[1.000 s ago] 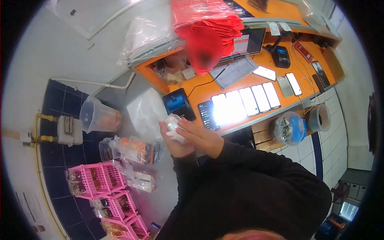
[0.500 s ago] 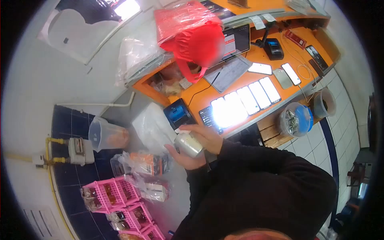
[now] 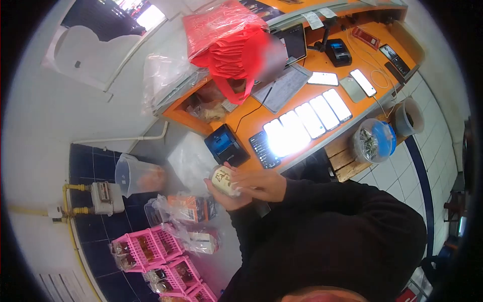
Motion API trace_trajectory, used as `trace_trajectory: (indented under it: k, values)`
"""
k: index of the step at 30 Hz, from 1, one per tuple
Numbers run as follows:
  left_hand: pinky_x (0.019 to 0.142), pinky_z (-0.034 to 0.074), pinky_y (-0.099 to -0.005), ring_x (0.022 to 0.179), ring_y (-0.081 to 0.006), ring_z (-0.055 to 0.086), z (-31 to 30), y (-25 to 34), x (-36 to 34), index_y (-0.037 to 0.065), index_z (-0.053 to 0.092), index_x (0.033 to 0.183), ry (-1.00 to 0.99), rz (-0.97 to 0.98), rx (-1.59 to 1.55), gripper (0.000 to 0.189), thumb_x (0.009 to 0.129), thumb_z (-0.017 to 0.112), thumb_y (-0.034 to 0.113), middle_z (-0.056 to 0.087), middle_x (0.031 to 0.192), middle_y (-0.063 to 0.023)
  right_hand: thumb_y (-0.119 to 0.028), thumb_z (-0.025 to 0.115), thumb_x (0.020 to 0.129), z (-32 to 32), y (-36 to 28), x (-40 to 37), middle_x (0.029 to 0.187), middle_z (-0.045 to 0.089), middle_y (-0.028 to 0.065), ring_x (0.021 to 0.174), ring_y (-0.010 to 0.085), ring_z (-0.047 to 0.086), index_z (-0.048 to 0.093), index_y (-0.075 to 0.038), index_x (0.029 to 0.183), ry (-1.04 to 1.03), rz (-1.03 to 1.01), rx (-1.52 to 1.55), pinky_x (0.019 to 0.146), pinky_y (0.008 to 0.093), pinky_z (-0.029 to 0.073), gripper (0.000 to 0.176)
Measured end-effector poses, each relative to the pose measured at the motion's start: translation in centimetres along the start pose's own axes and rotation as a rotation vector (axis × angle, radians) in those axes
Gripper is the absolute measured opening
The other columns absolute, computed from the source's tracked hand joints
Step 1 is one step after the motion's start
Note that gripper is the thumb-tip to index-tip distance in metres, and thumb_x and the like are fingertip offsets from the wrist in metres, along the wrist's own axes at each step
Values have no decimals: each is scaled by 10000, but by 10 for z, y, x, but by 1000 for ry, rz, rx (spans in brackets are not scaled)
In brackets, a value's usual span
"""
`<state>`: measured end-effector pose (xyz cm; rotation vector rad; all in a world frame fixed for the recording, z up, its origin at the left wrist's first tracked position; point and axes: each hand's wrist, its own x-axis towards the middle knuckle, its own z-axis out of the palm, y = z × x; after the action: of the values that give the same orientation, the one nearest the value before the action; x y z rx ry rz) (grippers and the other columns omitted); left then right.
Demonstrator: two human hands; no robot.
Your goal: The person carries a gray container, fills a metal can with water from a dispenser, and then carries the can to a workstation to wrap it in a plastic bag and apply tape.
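A pale cylindrical container [image 3: 222, 177] with a brown pattern rests in my left hand [image 3: 227, 198], whose fingers curl round its lower left side. My right hand [image 3: 264, 184] lies against the container's right side, with something white and thin, perhaps paper or a wipe, at its fingertips. A small black printer [image 3: 226, 145] stands just beyond both hands on the orange counter [image 3: 241, 119]. To the right of it lies a row of several phones [image 3: 312, 120] with bright screens.
Pink baskets [image 3: 151, 246] with packets stand at the lower left, near a boxed item in plastic [image 3: 188, 207]. A clear bucket [image 3: 132, 176] is at the left. Red bags [image 3: 224, 35] and a laptop [image 3: 294, 43] are above. Lidded tubs [image 3: 370, 141] stand at the right.
The container has turned, so its patterned side shows instead of its silvery surface. My right hand has moved down and right along it. The view has shifted slightly.
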<state>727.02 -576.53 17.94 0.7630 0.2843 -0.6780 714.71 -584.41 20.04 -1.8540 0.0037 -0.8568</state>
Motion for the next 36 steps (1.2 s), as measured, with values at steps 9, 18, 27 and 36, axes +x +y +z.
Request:
trace_trajectory:
  k: [9, 18, 27, 36]
  values:
    - [786, 515, -376, 913, -229, 620, 16, -18, -15, 79, 583, 1107, -330, -4, -116, 521, 904, 469, 546, 623, 1028, -101, -39, 509, 899, 4, 15, 36, 1223, 589, 161, 1076, 223, 596, 578, -16, 1206, 223, 383, 272, 904, 314, 467, 315]
    - [856, 490, -355, 983, -219, 586, -4, 6, 1, 44, 528, 1184, -270, -48, -148, 561, 905, 472, 528, 595, 1108, -83, 50, 523, 849, -3, -15, 9, 1317, 525, 155, 1230, 302, 504, 595, -37, 1194, -177, 2, -122, 997, 347, 424, 363]
    - [1029, 329, -545, 1193, -299, 479, 1, -16, -25, 103, 421, 1342, -463, -115, -289, 635, 908, 412, 567, 522, 1302, -100, -120, 512, 910, 18, 15, 39, 1221, 587, 183, 1144, 306, 555, 580, -13, 1212, 55, 305, 86, 954, 341, 425, 328]
    - [839, 464, -358, 999, -218, 566, 8, 0, -32, 72, 489, 1180, -205, -32, -218, 411, 930, 504, 397, 569, 1079, -90, -31, 563, 869, 30, -19, 23, 1237, 576, 191, 1219, 324, 514, 623, 2, 1134, 118, 33, -115, 994, 382, 422, 274]
